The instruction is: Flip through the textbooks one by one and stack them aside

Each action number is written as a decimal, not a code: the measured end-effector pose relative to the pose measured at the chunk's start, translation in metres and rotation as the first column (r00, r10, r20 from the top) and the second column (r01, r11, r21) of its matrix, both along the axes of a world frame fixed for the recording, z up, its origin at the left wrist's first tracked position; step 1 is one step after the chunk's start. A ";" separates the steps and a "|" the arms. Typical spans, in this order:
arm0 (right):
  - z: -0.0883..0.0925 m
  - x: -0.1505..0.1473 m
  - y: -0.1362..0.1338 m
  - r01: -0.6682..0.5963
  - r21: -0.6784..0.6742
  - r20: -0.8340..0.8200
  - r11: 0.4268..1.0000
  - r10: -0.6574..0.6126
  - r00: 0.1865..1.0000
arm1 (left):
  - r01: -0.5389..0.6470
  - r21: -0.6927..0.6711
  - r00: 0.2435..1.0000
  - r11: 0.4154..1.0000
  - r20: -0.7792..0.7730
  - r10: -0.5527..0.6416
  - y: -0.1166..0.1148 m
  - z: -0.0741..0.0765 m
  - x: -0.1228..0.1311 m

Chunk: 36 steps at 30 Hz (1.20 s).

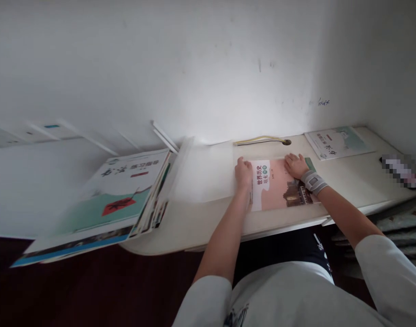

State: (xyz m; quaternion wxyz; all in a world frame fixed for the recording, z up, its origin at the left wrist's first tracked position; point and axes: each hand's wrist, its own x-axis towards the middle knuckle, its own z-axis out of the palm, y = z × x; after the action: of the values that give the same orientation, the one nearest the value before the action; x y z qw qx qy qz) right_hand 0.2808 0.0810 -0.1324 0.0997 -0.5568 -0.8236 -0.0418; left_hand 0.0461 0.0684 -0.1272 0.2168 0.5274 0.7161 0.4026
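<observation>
1. Two hands of yours are in view, both resting on one pink textbook (277, 188) that lies flat on the white desk (357, 177), near its front edge.
2. Your left hand (243, 173) sits at the book's left edge with the fingers curled down over it; you press or pinch that edge, and whether the fingers grip it cannot be told.
3. Your right hand (296, 165) lies spread and flat on the book's upper right corner, grasping nothing. One grey wristband (314, 181) wraps that wrist.
4. One clear plastic sheet (203, 175) lies just left of the book, touching or slipping under its left edge beside your left hand.
5. One stack of books (119, 204) slopes at the left, well apart from your hands; its top cover is white and green with a red mark. The count within the stack cannot be told.
6. One white booklet (339, 143) lies at the desk's far right corner, apart from the pink textbook.
7. One yellowish cord (258, 139) runs along the wall behind the book and ends at a dark hole in the desk.
8. One blurred object (403, 170) sits at the right edge.
</observation>
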 end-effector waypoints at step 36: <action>0.018 0.095 0.025 0.278 -0.291 -0.454 0.915 -0.388 0.802 | 0.129 -0.099 0.968 0.987 0.229 -0.103 0.021 0.012 -0.015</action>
State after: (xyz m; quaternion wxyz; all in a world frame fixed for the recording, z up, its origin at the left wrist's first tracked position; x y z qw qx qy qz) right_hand 0.3757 0.1055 -0.1146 0.2426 -0.6922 -0.6569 0.1748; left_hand 0.0310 0.0890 -0.1148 0.3484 0.5069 0.6767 0.4046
